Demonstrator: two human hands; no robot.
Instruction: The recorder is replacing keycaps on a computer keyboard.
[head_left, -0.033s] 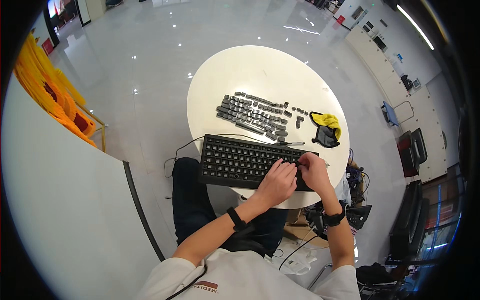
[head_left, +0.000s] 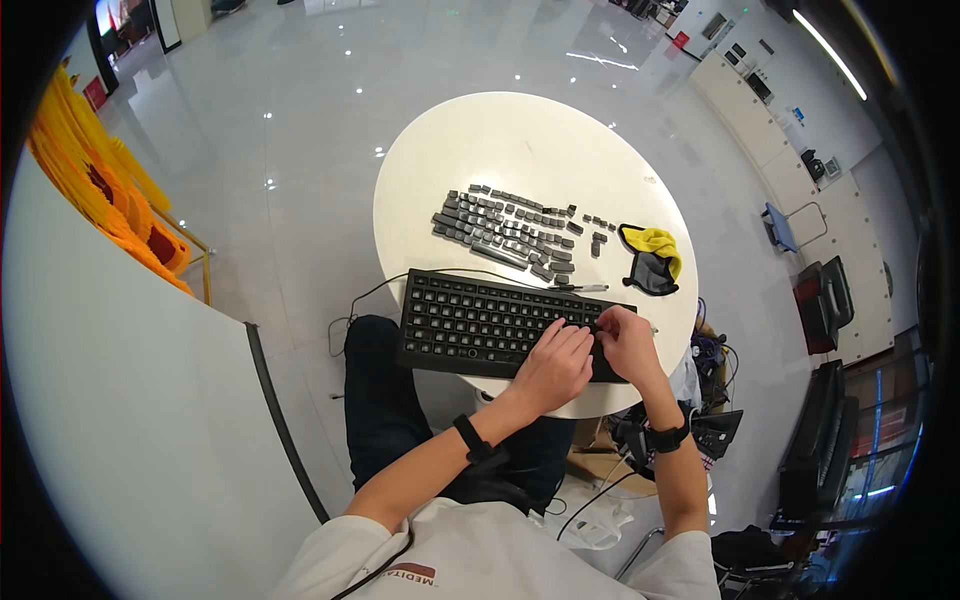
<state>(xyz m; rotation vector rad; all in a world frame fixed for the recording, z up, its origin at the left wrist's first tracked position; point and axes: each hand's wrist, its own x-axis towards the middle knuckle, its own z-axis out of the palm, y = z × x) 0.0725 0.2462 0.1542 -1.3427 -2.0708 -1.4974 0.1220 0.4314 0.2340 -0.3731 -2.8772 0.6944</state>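
A black keyboard (head_left: 460, 318) lies along the near edge of a round white table, its key switches bare on the left and middle. My left hand (head_left: 557, 365) rests on its right half with fingers stretched out over the keys. Beside it, my right hand (head_left: 627, 343) is closed in a pinch at the keyboard's right end; whatever the fingertips hold is hidden. Beyond the keyboard, loose dark grey keycaps (head_left: 515, 225) are laid out in rough rows. A thin pen-like tool (head_left: 582, 287) lies between these keycaps and the keyboard.
A yellow and grey cloth (head_left: 655, 262) lies at the right of the round table (head_left: 480, 125). A black cable (head_left: 352, 300) runs off the left edge. Cables and a box (head_left: 600, 455) crowd the floor below right. A large white surface (head_left: 130, 400) stands at left.
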